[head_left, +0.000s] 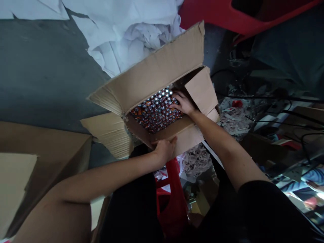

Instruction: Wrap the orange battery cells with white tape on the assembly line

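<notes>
An open cardboard box (152,72) stands in front of me with its flaps folded outward. Inside lie many small cylinders (158,109) with shiny metal ends and some orange sides; they look like batteries, packed close together. My left hand (165,150) is closed over the near wall of the box, its fingers gripping the cardboard edge. My right hand (184,103) reaches in over the right side, fingers spread and touching the batteries at that end. Whether a battery sits under those fingertips cannot be made out.
White sheeting (121,27) lies beyond the box, and a red plastic chair (217,17) is at the upper right. Another cardboard box (50,138) stands left. A red stool (173,199) is below, between my legs. Bagged scraps (236,116) and dark cables (268,98) lie right.
</notes>
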The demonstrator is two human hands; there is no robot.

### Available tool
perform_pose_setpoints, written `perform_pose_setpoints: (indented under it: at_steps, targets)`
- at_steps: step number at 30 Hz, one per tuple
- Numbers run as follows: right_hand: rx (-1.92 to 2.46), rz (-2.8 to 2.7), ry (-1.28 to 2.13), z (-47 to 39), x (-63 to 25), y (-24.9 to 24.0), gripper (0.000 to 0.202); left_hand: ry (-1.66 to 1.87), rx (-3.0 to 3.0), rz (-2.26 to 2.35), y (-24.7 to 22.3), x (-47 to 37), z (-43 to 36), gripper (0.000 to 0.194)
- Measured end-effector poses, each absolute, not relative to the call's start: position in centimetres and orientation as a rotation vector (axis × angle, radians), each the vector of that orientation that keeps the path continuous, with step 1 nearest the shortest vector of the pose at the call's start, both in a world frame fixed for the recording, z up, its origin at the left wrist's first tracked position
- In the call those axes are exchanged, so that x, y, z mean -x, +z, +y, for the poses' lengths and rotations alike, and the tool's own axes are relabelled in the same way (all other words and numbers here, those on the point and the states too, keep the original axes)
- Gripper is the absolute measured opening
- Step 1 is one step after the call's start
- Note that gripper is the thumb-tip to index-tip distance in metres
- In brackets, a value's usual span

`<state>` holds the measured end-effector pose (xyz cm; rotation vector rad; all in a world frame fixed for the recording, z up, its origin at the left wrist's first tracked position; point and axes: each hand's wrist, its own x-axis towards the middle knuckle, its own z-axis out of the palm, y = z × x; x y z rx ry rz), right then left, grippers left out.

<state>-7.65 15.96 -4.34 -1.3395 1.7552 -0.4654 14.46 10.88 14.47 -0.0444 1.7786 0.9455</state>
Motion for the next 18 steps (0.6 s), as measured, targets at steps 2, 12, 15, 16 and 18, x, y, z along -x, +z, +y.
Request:
perform_pose_setpoints:
  at_steps: [2, 12, 15, 16, 18]
  targets:
    - [1.36, 1.727, -0.489, 16.1, 7.7, -4.1, 0.055, 0.946, 0.053, 1.781, 14.5, -14.6, 10.7, 0.083]
    - [1.226, 2.008, -0.307, 16.0, 6.0, -4.5, 0.042, 0.954, 0.08, 1.794, 13.5, -15.0, 12.2, 0.078]
    - [1.24, 2.035, -0.252, 15.6, 5.8, -5.0, 0.043, 0.926, 0.092, 1.795, 13.7, -14.9, 12.2, 0.077]
    - [1.242, 2.028, -0.251, 15.6, 6.0, -5.1, 0.043, 0.922, 0.088, 1.795, 13.7, -14.9, 12.2, 0.077]
    - [1.253, 1.998, -0.255, 15.4, 6.4, -5.5, 0.041, 0.913, 0.076, 1.8, 13.7, -14.9, 12.2, 0.077]
